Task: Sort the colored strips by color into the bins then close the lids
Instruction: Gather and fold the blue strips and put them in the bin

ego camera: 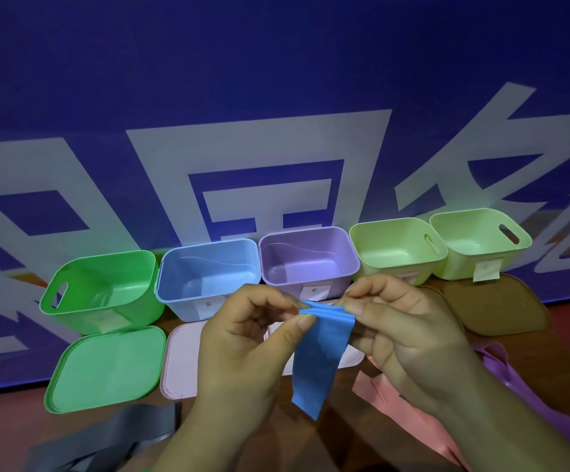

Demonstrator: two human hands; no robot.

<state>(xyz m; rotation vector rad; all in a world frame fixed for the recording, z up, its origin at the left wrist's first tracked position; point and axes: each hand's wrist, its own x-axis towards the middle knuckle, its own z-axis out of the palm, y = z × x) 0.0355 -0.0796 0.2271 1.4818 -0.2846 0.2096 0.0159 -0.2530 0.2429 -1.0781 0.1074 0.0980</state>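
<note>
A blue strip (321, 352) hangs folded between my hands, above the table in front of the bins. My left hand (246, 338) pinches its folded top at the left, and my right hand (402, 332) pinches the same top at the right. Behind stand open bins in a row: green bin (103, 291), blue bin (205, 270), purple bin (307, 257) and two pale green bins (396, 247) (477, 240). On the table lie a grey strip (113, 437), pink strips (396, 400) and a purple strip (515, 379).
Lids lie in front of the bins: a green lid (106, 366), a pale pink lid (183, 362), a white lid (351, 357) partly hidden by my hands, and brown lids (494, 308). A blue banner with white characters (277, 148) rises behind the bins.
</note>
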